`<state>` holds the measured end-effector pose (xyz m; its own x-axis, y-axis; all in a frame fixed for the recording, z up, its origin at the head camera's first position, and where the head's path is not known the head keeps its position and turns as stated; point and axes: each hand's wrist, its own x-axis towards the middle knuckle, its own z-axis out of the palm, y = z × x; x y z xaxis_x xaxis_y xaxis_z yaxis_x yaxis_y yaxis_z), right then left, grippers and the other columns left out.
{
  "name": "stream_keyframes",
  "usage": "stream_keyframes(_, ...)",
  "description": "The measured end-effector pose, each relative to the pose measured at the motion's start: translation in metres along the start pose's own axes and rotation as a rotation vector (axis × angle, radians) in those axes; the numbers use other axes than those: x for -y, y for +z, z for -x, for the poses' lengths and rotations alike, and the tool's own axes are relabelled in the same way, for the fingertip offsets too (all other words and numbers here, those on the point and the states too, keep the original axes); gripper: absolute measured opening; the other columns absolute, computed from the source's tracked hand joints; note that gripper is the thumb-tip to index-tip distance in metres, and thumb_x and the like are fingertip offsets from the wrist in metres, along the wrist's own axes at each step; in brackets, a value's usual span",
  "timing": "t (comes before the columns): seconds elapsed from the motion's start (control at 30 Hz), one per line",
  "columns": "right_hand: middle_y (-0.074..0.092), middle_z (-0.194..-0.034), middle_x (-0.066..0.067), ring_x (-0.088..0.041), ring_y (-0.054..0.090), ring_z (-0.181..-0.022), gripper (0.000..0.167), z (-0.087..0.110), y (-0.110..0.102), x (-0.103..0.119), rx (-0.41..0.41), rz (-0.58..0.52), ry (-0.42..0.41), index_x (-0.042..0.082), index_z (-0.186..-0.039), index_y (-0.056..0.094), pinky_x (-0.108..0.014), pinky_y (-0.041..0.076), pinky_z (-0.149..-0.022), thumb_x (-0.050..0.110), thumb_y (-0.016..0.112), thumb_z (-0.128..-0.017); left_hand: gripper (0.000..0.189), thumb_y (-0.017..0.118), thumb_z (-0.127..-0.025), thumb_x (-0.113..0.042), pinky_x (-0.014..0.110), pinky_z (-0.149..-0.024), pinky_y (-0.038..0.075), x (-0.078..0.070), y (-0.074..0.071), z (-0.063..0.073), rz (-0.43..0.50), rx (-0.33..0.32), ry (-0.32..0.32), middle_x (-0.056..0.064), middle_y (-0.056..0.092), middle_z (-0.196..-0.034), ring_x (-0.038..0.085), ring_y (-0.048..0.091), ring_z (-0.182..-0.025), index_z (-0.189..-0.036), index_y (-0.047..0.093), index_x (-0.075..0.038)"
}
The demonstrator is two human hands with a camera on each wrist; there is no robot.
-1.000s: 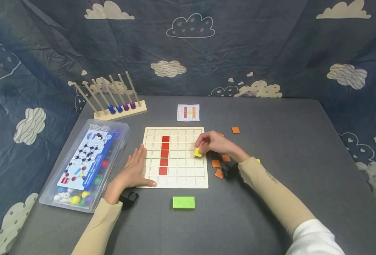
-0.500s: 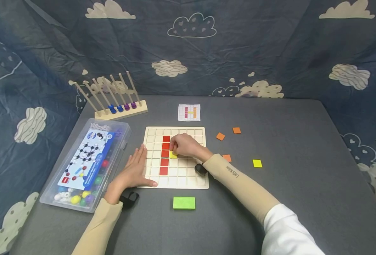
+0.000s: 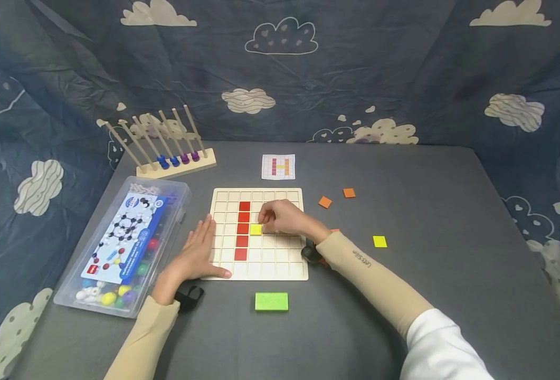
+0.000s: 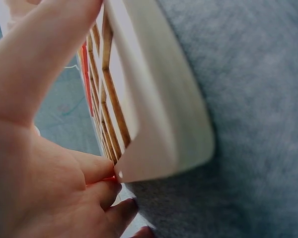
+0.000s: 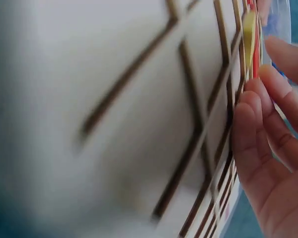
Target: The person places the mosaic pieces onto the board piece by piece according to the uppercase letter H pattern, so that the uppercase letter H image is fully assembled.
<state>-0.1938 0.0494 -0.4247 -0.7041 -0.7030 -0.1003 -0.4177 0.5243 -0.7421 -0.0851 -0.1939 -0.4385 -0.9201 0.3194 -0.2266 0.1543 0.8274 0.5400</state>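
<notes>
A pale wooden grid board lies on the table with a column of red square tiles set in its cells. One yellow tile sits in the cell right of the middle red tile. My right hand hovers just right of that tile, fingers loosely bent; the right wrist view shows its fingertips apart from the yellow tile and nothing between them. My left hand rests spread along the board's left edge, its thumb across the near left corner.
Loose orange tiles and another yellow tile lie right of the board. A printed pattern card is behind it, a green block in front. At left are a plastic case of beads and a wooden peg stand.
My right hand carried the yellow tile leftward to the cell beside the red column, let it go, and has drawn slightly back to the right. My left hand stayed put.
</notes>
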Motion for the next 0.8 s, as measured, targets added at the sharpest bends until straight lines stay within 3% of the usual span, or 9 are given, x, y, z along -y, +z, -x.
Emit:
stream_keyframes(0.17, 0.06, -0.077, 0.001, -0.012, 0.054, -0.074, 0.014, -0.009, 0.009, 0.011, -0.002, 0.149, -0.023, 0.006, -0.087, 0.068, -0.025, 0.045, -0.072, 0.002, 0.075, -0.076, 0.127, 0.086, -0.067, -0.04, 0.06, -0.11, 0.002, 0.001, 0.0, 0.0, -0.001, -0.001, 0.005, 0.031, -0.007, -0.153, 0.049, -0.005, -0.139, -0.145, 0.004, 0.017)
stream_keyframes(0.27, 0.059, -0.076, 0.002, -0.012, 0.053, -0.074, 0.014, -0.012, 0.011, 0.011, -0.008, 0.165, 0.0, 0.006, -0.086, 0.067, -0.025, 0.044, -0.071, 0.0, 0.073, -0.075, 0.126, 0.086, -0.067, -0.04, 0.06, -0.11, 0.002, 0.001, 0.0, 0.0, -0.003, 0.004, 0.001, 0.031, -0.008, -0.154, 0.049, -0.005, -0.139, -0.145, 0.004, 0.017)
stream_keyframes(0.5, 0.064, -0.08, -0.004, -0.015, 0.058, -0.073, 0.008, 0.005, -0.007, -0.002, -0.015, -0.137, 0.068, 0.002, -0.09, 0.067, -0.026, 0.048, -0.069, 0.001, 0.07, -0.082, 0.126, 0.085, -0.067, -0.041, 0.059, -0.11, 0.002, -0.001, -0.001, 0.0, -0.012, 0.009, -0.006, 0.03, -0.007, -0.154, 0.048, -0.004, -0.139, -0.145, 0.004, 0.017)
stream_keyframes(0.7, 0.066, -0.088, -0.013, -0.021, 0.06, -0.078, 0.018, 0.05, -0.048, -0.033, -0.027, -0.307, 0.109, -0.008, -0.101, 0.064, -0.028, 0.049, -0.071, 0.002, 0.068, -0.085, 0.127, 0.085, -0.067, -0.042, 0.059, -0.111, 0.002, -0.002, -0.001, 0.001, -0.012, 0.013, -0.005, 0.03, -0.007, -0.154, 0.048, -0.005, -0.139, -0.145, 0.004, 0.016)
stream_keyframes(0.8, 0.065, -0.094, -0.017, -0.022, 0.062, -0.083, 0.022, 0.078, -0.067, -0.06, -0.047, -0.327, 0.179, -0.008, -0.106, 0.063, -0.031, 0.052, -0.076, 0.004, 0.067, -0.087, 0.127, 0.086, -0.067, -0.042, 0.059, -0.111, 0.003, -0.002, -0.001, 0.001, -0.013, 0.013, -0.009, 0.03, -0.007, -0.154, 0.048, -0.004, -0.14, -0.145, 0.004, 0.016)
